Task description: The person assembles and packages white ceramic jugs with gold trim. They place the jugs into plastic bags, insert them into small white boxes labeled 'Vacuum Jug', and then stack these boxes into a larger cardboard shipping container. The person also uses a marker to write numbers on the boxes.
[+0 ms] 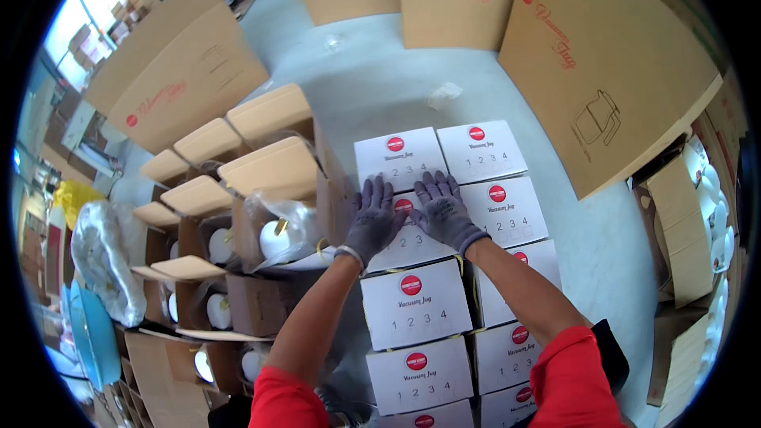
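My left hand (371, 222), in a grey work glove, lies flat with its fingers pointing away from me. Beside it rests my right hand (444, 212) in a matching glove, fingers slightly spread. Both palms press on the top of a white box (408, 250) with a red round logo, partly hidden by the hands. The fingertips reach the near edge of another white box (388, 150) just beyond. Neither hand holds anything. More white boxes run in two columns, including a box (511, 210) to the right and a box (415, 309) nearer me.
To the left stand open brown cartons (269, 170) with white jugs (277, 242) in plastic bags. A blue basin (93, 337) is at the far left. Large cardboard sheets (610, 71) stand on the grey floor (357, 71). White jugs (713, 206) sit in cartons at the right.
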Demonstrator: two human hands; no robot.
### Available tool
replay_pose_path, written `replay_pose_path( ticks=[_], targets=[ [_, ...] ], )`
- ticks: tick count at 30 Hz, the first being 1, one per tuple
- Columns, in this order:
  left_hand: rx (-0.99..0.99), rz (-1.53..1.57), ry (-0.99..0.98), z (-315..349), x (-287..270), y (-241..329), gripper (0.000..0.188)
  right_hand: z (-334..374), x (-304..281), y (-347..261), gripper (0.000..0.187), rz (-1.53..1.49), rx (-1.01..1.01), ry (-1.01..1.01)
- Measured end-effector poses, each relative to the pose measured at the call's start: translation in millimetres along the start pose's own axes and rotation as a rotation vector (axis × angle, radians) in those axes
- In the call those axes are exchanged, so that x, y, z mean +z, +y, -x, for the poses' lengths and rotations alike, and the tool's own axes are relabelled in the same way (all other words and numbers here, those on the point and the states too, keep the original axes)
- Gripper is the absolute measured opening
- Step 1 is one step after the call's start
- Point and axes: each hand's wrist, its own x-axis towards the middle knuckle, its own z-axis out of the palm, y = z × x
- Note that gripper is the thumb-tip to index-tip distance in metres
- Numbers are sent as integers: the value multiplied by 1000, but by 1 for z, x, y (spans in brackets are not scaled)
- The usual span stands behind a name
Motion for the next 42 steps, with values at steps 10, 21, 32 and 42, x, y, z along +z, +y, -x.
replay_pose_path(
  ticks=[10,21,32,42],
  targets=[
    [227,611,-35,268,-118,62,32,79,-50,-135,67,-413,-110,356],
    [-1116,1087,-301,570,-52,-85,34,206,-36,-369,77,-1041,165,-398],
    [-820,547,260,463,-58,-94,107,213,-59,-372,75,-348,-475,-14],
    [-516,612,311,476,-159,-69,41,214,-11,-331,48,-1188,-165,-406]
  ],
)
